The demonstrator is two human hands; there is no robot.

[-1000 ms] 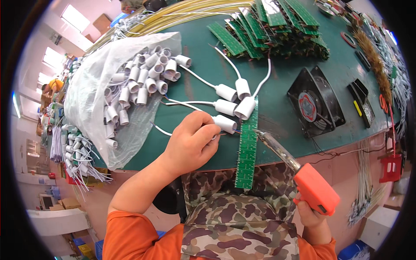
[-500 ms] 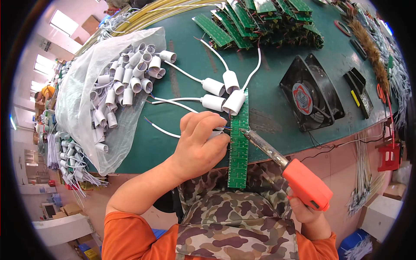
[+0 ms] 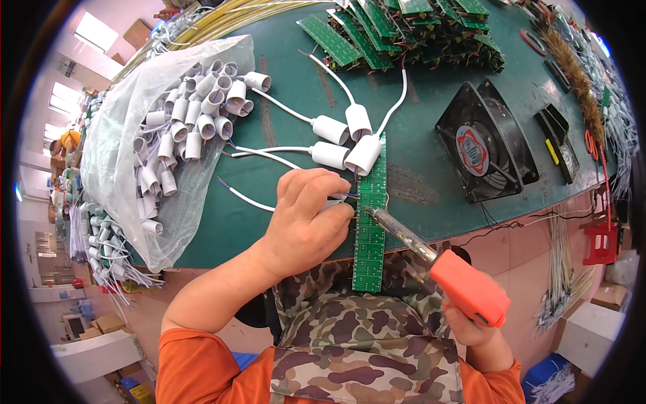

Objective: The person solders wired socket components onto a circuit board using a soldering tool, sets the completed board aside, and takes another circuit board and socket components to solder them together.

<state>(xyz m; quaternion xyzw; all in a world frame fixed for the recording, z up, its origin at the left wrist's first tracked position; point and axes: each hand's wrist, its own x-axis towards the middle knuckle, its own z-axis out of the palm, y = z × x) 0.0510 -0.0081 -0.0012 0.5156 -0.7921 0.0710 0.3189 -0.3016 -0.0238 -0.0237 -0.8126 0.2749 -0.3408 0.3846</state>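
Left hand (image 3: 304,219): closed around white socket (image 3: 334,201), centre
Right hand (image 3: 469,329): gripping soldering iron (image 3: 471,288), lower right
Circuit strip (image 3: 369,259): beneath iron's tip, centre

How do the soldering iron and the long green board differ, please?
The iron is held in the right hand; the board extends past the table's near edge. The iron has an orange-red handle; the board is green and flat. Both are long and narrow.
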